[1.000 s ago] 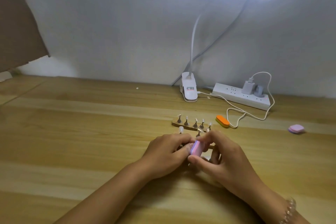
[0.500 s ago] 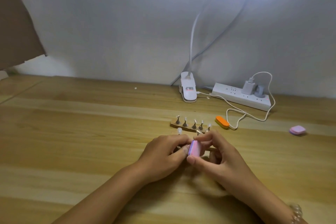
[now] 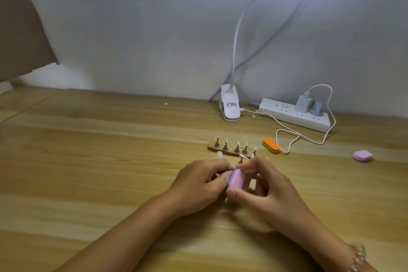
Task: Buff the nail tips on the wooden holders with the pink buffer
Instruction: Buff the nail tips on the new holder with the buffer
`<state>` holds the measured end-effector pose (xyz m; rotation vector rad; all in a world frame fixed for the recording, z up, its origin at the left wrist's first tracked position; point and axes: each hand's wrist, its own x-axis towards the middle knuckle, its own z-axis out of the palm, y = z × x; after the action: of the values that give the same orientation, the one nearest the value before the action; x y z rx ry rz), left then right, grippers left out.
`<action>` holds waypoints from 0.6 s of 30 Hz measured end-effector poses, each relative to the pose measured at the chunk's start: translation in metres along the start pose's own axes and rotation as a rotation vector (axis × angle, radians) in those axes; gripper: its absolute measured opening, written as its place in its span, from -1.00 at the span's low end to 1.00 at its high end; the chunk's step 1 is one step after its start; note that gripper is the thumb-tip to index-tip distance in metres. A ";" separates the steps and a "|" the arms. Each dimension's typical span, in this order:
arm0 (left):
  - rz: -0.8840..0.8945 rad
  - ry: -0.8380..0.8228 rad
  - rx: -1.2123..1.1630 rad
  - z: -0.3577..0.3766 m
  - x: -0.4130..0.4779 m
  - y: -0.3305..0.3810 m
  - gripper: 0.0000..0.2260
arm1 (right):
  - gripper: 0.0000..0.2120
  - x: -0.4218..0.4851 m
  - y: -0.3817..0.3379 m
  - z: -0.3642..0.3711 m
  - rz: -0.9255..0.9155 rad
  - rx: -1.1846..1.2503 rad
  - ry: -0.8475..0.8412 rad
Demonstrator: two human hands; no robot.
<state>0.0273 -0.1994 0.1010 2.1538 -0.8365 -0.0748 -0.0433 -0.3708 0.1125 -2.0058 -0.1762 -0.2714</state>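
My right hand [image 3: 265, 190] pinches the pink buffer [image 3: 236, 180] between thumb and fingers, its flat face pressed against something at my left fingertips. My left hand [image 3: 198, 183] is closed on a nail tip stand of the near wooden holder, which both hands mostly hide. A clear nail tip [image 3: 219, 154] and a couple of stands [image 3: 241, 158] of that near holder show just above the knuckles. Behind them lies the far wooden holder [image 3: 229, 150] with several metal stands carrying nail tips.
An orange buffer block [image 3: 270, 145] lies right of the far holder, beside a looping white cable [image 3: 293, 137]. A second pink buffer [image 3: 362, 156] sits far right. A white lamp clamp [image 3: 230, 104] and power strip [image 3: 293, 115] stand along the wall on the wooden table [image 3: 88, 161].
The pink buffer has slid a little along the hidden nail tip between my fingertips. Both hands stay in the same spot; the view has only shifted slightly.
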 end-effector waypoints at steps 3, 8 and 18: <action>0.007 -0.003 -0.018 0.000 0.001 0.000 -0.81 | -0.66 0.000 -0.001 0.000 0.002 0.029 0.037; 0.017 -0.001 -0.028 0.000 0.001 -0.001 -0.80 | -0.67 -0.002 -0.001 0.003 -0.038 -0.101 0.014; 0.010 -0.002 -0.111 0.000 0.002 -0.002 -0.76 | -0.68 -0.003 0.001 0.002 -0.081 -0.125 0.075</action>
<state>0.0304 -0.1997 0.1000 2.0452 -0.8254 -0.1154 -0.0455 -0.3691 0.1104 -2.1115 -0.1975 -0.4183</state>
